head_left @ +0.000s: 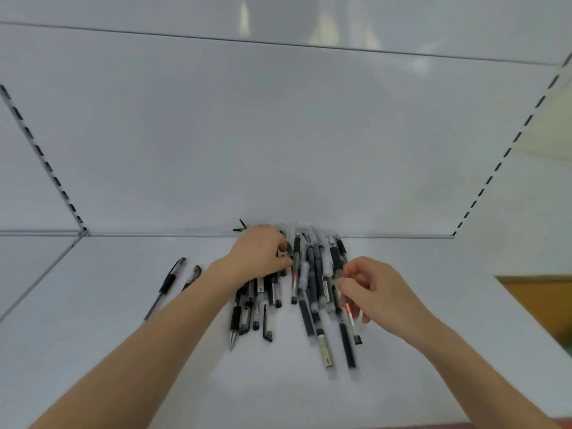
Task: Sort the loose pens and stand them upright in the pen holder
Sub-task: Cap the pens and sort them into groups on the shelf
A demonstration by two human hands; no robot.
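The loose pens (309, 283) lie heaped mid-shelf, their far ends against the back panel (278, 134); print on the barrels is too blurred to read. The left hand (258, 252) curls its fingers round pens at the heap's far left; the right hand (377, 292) pinches a clear pen (348, 308) with a red mark at the heap's right edge; two black-grip pens (168, 283) lie apart to the left on the white shelf (123, 320).

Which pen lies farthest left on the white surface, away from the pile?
The pen with the black rubber section, the outermost of two lying apart on the left. Its neighbour lies nearer the pile.
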